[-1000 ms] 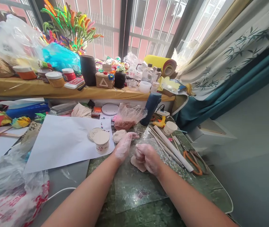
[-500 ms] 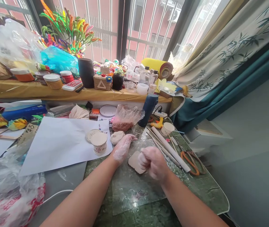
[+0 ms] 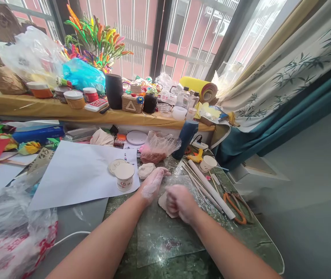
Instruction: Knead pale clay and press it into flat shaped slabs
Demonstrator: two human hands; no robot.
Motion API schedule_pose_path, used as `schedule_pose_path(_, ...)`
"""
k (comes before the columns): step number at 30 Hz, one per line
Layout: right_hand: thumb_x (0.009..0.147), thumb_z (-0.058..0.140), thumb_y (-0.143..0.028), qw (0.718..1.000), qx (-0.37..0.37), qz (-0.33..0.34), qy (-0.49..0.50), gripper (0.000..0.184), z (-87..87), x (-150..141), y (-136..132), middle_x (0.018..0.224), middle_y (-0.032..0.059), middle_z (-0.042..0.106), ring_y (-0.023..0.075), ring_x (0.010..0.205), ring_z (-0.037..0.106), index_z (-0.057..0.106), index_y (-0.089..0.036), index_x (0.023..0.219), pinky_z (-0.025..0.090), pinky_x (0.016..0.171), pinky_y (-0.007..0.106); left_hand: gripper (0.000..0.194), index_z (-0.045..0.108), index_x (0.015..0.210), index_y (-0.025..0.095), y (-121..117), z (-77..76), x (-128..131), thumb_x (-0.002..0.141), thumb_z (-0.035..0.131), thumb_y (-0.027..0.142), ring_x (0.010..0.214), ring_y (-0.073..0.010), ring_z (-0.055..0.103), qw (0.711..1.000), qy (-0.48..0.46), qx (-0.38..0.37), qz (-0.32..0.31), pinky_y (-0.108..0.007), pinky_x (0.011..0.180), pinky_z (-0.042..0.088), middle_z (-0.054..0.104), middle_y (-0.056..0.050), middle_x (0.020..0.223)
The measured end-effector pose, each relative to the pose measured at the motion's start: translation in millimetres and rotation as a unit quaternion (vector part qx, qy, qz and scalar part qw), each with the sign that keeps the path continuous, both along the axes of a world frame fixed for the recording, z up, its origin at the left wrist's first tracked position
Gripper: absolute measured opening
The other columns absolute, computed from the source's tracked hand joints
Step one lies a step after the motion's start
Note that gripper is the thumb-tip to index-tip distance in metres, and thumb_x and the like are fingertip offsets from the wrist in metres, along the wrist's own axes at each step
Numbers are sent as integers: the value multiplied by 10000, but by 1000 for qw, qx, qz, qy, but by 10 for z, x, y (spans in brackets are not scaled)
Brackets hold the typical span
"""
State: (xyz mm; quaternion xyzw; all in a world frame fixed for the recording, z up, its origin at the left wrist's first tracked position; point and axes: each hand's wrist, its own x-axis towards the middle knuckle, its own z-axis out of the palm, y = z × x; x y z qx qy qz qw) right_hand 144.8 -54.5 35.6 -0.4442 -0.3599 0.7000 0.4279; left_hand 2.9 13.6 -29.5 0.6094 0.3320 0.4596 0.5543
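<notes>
A flattened, pale slab of clay point(image 3: 163, 201) lies on a clear plastic sheet point(image 3: 154, 240) on the green tabletop. My right hand point(image 3: 180, 201) is closed in a fist over the slab's right part and hides it; whether the fist touches the clay I cannot tell. Dusted with white powder, my left hand point(image 3: 153, 184) rests on edge at the slab's upper left, its fingers stretched out and holding nothing. Just behind it sits a pale lump of clay point(image 3: 146, 170). A paper cup point(image 3: 125, 176) of white powder stands on white paper point(image 3: 78, 174), left of the hand.
Right of the sheet lie a white rolling rod point(image 3: 212, 190), thin sticks and orange-handled scissors point(image 3: 235, 209). Behind them are another paper cup point(image 3: 208, 163), a yellow glue gun point(image 3: 196, 155) and a dark blue bottle point(image 3: 185, 139). A bag of reddish clay point(image 3: 155, 151) sits further back.
My right fist has moved left and slightly down over the slab. My left hand stays stretched out beside it. The whole view has shifted a little.
</notes>
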Motion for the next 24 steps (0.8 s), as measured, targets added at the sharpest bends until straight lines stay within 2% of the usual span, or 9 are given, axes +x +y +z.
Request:
schedule_pose_path(2, 712, 759, -456, 1000, -15, 13, -18, 504, 6, -81, 68, 386, -114, 278, 44, 379, 158, 350, -239, 512, 83, 397, 216, 552, 631, 1147, 196, 13, -7, 13, 961, 404, 664, 1153, -281, 650, 1000, -20, -17, -1, -457, 1070, 432, 733, -118, 1145)
schedule_pose_path(7, 726, 715, -423, 1000, -18, -8, -20, 455, -23, -176, 230, 392, -121, 266, 51, 381, 140, 340, -246, 538, 73, 387, 212, 643, 628, 1079, 182, 25, 32, 41, 873, 459, 767, 1151, -317, 647, 993, -84, -84, -1, -485, 1017, 458, 729, -149, 1120)
schedule_pose_path(10, 729, 705, -440, 1000, -12, -16, -19, 466, -64, -186, 267, 396, -120, 259, 51, 376, 139, 330, -249, 528, 86, 378, 211, 640, 632, 1076, 187, 20, 48, 48, 856, 489, 771, 1141, -314, 648, 992, -89, -90, 10, -496, 1039, 438, 724, -146, 1123)
schedule_pose_path(15, 723, 728, -447, 999, 5, -31, -14, 474, -130, -263, 259, 400, -114, 267, 50, 370, 151, 358, -243, 510, 86, 373, 215, 625, 628, 1062, 182, 28, 30, 64, 852, 505, 757, 1114, -311, 655, 988, -111, -109, 2, -489, 1008, 461, 731, -137, 1073)
schedule_pose_path(20, 743, 677, -502, 999, 21, -34, 28, 507, -123, -375, 201, 413, -103, 262, 56, 378, 167, 316, -248, 495, 111, 378, 220, 637, 627, 1028, 171, 73, 50, 77, 814, 541, 765, 1080, -325, 677, 977, -150, -151, 3, -513, 1026, 443, 753, -147, 1000)
schedule_pose_path(24, 771, 665, -514, 996, 63, -22, 56, 532, -137, -358, 84, 420, -96, 268, 58, 381, 185, 308, -244, 483, 143, 389, 230, 650, 643, 991, 150, 97, 80, 85, 800, 551, 765, 1098, -343, 682, 978, -161, -134, 12, -523, 1081, 394, 767, -164, 978)
